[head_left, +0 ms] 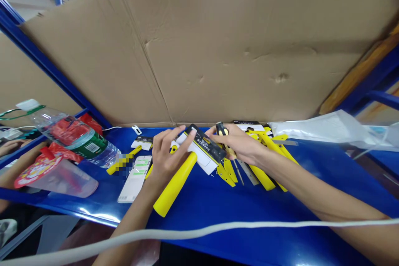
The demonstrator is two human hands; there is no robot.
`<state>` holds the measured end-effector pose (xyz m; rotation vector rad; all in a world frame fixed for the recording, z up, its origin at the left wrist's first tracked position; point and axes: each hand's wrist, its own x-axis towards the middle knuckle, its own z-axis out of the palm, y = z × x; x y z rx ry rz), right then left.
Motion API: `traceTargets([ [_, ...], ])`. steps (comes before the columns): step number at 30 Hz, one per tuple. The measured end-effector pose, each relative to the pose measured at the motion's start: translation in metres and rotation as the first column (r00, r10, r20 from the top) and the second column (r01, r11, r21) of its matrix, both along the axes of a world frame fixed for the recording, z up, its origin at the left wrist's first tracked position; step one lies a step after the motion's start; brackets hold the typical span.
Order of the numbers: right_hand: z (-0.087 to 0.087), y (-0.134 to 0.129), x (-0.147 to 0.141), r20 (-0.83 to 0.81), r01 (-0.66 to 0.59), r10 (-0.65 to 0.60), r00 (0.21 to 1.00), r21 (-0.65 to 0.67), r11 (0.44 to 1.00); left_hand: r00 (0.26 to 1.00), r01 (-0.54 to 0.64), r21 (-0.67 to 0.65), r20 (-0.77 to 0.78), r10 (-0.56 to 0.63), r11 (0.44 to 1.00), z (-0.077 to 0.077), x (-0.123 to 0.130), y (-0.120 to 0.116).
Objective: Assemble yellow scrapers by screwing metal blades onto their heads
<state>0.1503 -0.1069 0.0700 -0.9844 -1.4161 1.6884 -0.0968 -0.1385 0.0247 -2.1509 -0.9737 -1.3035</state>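
Observation:
A black-and-white printed card package (204,147) is between my two hands, tilted above the blue table. My left hand (170,153) is closed round a yellow tapered handle (176,185), with its fingertips by the package's upper left edge. My right hand (238,141) holds a black-and-yellow screwdriver (222,129), its shaft pointing down, and its fingers meet the package's right end. Flat yellow pieces (226,173) lie below the package, beside a grey metal strip (248,172). More yellow handles (263,176) lie under and beyond my right wrist.
Left on the blue table (199,212) are a phone (135,178), a clear plastic cup (65,176) and a large bottle (84,137). A white plastic bag (336,129) lies right. Cardboard (218,50) stands behind; a white cable (218,227) crosses in front. Another person's arm (23,160) shows far left.

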Motion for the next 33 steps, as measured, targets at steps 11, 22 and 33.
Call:
traceTargets([
  [11, 0.032, -0.014, 0.017, 0.131, 0.178, -0.389, 0.912, 0.728, 0.662, 0.661, 0.712, -0.614, 0.750, -0.028, 0.341, -0.004, 0.024, -0.062],
  [22, 0.047, -0.030, 0.023, 0.367, -0.141, -0.133, 0.921, 0.631, 0.763, 0.651, 0.563, -0.527, 0.757, 0.051, 0.637, -0.032, 0.054, -0.075],
  [33, 0.051, -0.017, 0.005, 0.583, -0.441, -0.168, 0.795, 0.746, 0.500, 0.253, 0.869, -0.310, 0.948, 0.192, 0.386, -0.039, 0.049, -0.105],
])
